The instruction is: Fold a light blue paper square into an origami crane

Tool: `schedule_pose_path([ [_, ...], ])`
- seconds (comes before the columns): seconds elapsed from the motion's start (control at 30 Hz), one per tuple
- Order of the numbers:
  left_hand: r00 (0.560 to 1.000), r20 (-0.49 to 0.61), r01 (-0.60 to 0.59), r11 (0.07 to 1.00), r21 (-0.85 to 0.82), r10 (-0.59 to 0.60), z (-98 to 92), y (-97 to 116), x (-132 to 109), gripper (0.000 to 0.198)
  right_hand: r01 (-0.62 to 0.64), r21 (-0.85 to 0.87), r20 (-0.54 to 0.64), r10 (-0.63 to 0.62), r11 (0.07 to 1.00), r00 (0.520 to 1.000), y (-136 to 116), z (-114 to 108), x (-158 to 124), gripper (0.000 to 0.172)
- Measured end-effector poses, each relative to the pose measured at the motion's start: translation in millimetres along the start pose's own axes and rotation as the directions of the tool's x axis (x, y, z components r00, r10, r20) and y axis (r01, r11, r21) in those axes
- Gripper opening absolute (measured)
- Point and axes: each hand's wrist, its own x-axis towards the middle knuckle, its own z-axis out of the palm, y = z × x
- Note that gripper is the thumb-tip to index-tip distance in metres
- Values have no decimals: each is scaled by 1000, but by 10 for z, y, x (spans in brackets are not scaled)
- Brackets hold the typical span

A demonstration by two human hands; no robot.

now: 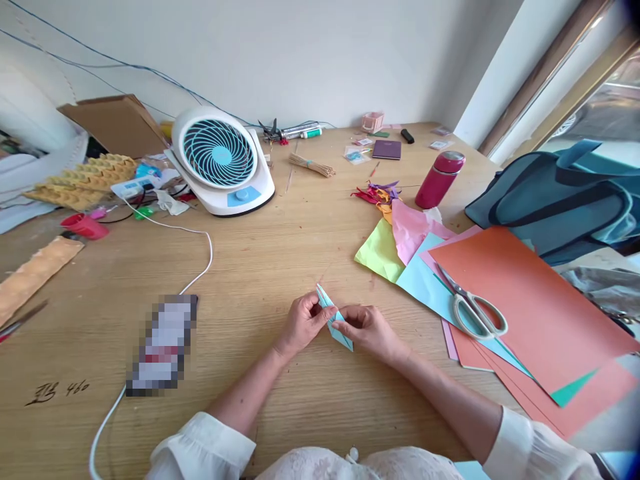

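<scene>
A small light-blue folded paper (344,339), narrow and pointed at its upper end, is held between both hands over the middle of the table. My left hand (306,322) pinches its upper left side, thumb on top. From the right, my right hand (369,329) grips it with thumb and forefinger near its middle. The fingers hide part of the folds. To the right of my hands lies a stack of coloured paper, with an orange sheet (545,307) on top. White-handled scissors (477,313) rest on that stack, blades pointing away from me.
A pixelated phone-like device (163,343) with a white cable (211,250) lies left. A white fan (220,160) stands behind, near a cardboard box (117,127). At right are a red flask (440,179), a blue-grey bag (555,193), and crumpled yellow-green paper (381,252). A stick bundle (313,165) lies farther back.
</scene>
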Motion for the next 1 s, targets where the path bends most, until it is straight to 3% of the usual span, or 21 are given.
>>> schedule_pose_path([
  [0.3,993,105,67,988,-140,-52,-20,57,-11,32,-74,40,-95,78,996,992,5,42,-14,37],
  [0.67,987,129,125,971,-204,-99,1,-13,11,37,-80,61,-143,88,995,986,20,50,-5,39],
  [0.9,988,101,130,979,-159,-114,31,-19,-85,36,-33,-29,-118,30,999,993,-7,43,-36,28],
  [1.0,983,67,176,980,-97,-170,-110,-91,-19,30,-38,-39,-137,32,999,990,7,50,-43,29],
])
